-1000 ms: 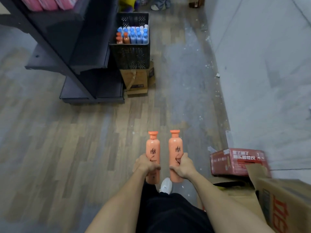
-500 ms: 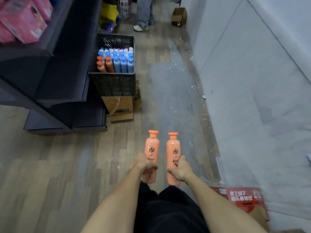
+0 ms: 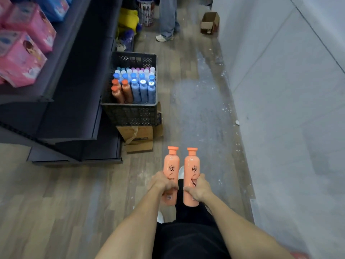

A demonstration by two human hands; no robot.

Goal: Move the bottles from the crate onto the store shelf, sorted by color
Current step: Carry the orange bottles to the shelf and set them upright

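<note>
Crate [image 3: 130, 113] nearer; hands [image 3: 163, 183] grip smooth orange bottles [image 3: 171, 165].

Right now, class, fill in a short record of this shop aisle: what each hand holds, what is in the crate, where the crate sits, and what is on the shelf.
left hand: holds an upright orange bottle
right hand: holds a second orange bottle, upright
crate: black, holds blue bottles and a few orange ones
crate position: on a cardboard box, beside the dark shelf
shelf contents: pink packages
</note>
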